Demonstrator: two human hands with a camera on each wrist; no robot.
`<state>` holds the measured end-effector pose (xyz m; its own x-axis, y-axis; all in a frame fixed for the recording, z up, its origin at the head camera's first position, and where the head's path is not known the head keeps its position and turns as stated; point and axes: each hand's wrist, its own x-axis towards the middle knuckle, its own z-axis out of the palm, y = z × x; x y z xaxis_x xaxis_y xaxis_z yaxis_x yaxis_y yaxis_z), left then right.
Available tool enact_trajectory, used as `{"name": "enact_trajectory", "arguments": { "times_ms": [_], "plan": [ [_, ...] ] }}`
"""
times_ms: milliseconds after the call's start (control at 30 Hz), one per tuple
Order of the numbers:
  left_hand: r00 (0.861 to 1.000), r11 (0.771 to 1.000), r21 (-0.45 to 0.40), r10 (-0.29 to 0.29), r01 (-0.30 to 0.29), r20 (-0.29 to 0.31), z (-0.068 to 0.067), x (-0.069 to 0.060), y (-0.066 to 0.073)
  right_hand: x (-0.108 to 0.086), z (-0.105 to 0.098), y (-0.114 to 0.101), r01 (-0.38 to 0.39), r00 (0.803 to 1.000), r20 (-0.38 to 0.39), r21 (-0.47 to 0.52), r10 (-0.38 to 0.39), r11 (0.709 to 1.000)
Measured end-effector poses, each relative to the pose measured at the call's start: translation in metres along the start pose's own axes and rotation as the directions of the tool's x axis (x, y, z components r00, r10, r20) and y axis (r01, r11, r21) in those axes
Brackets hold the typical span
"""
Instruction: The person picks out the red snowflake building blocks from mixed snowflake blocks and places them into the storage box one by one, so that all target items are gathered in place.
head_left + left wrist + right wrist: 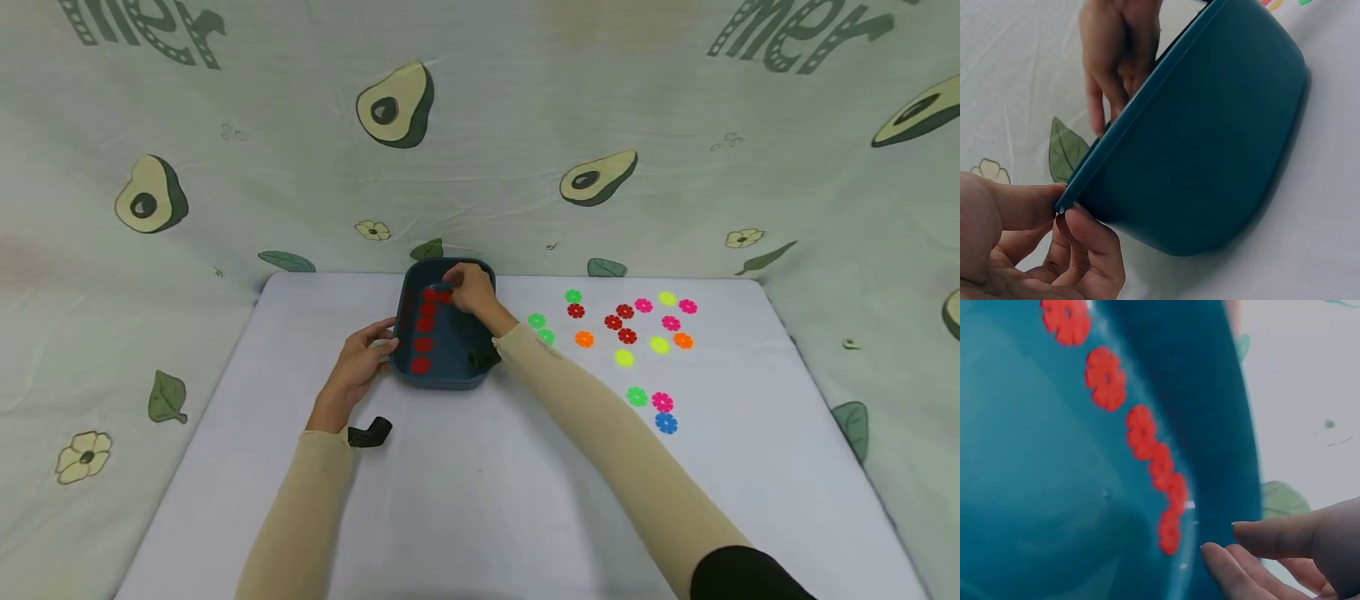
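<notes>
A dark teal rectangular basin (453,379) stands at the back of the table, with several red flower-shaped discs (1107,379) in a row along one side of its floor. At its left side, my left hand (356,367) pinches the rim (1094,164) between thumb and fingers. My right hand (472,290) reaches over the basin's far end, above the last red discs. In the right wrist view its thumb and fingers (1280,536) are slightly bent and apart, and nothing shows between them.
Flower-shaped discs in several colours lie right of the basin, among them a dark red one (613,322), a green one (637,397) and a blue one (666,423). Behind the table (465,492) hangs an avocado-print cloth (480,108). A black strap mount (370,433) sticks out at the left wrist.
</notes>
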<state>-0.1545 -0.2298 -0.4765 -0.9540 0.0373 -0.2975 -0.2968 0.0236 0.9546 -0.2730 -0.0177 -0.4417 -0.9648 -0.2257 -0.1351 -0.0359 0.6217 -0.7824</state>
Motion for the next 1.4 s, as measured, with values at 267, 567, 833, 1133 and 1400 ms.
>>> {"name": "enact_trajectory", "arguments": {
  "times_ms": [267,567,833,1133,1400],
  "plan": [
    [1.000,1.000,0.018,0.001,-0.002,0.020,0.001,-0.002,0.003,-0.042,-0.040,0.005,0.130,0.991,0.008,0.125,-0.132,0.984],
    [1.000,1.000,0.031,0.002,-0.003,0.027,-0.002,-0.004,0.004,-0.080,-0.081,0.044,0.171,0.984,-0.083,0.152,-0.159,0.974],
    [0.999,0.999,0.049,0.003,-0.005,0.032,-0.003,-0.003,0.003,-0.097,-0.108,0.087,0.092,0.989,-0.131,0.151,-0.072,0.984],
    [0.999,0.998,0.059,-0.016,0.014,0.030,-0.002,-0.004,0.006,-0.094,-0.120,0.125,-0.007,0.981,-0.192,0.150,0.036,0.989],
    [1.000,0.999,0.049,-0.013,0.012,0.026,-0.001,-0.005,0.006,-0.083,-0.124,0.148,-0.093,0.967,-0.224,0.123,0.119,0.988]
  ]
}}
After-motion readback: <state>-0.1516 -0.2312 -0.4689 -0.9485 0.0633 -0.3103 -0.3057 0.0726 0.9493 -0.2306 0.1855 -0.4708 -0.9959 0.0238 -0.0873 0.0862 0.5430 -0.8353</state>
